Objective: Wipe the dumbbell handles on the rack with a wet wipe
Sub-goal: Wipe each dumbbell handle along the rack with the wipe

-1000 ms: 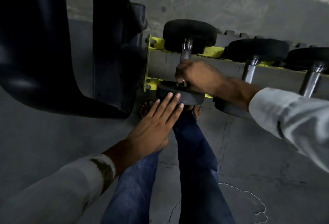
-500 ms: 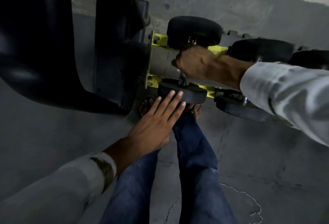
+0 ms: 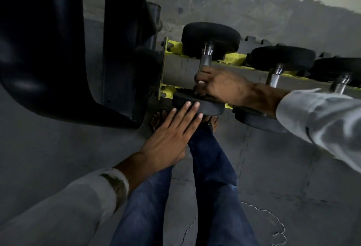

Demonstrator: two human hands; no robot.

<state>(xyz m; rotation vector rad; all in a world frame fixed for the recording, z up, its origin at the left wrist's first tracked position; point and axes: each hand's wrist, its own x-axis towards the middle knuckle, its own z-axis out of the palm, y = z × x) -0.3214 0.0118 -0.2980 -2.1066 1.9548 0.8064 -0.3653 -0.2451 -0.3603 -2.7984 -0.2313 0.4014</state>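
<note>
Leftmost dumbbell [image 3: 210, 36], black round ends, shiny steel handle [image 3: 207, 56], lying across the yellow-edged rack [image 3: 179, 71], right hand [image 3: 220, 87] with fingers [image 3: 201, 73] curled round the handle's near end, left hand [image 3: 170, 138] flat, straight fingers touching the near head [image 3: 211, 107].

Blocked left by the dark machine frame [image 3: 117, 60], right by the next dumbbell [image 3: 281, 58]; shut off far by the wall [image 3: 254, 11]; open over bare floor [image 3: 283, 167] near right.
</note>
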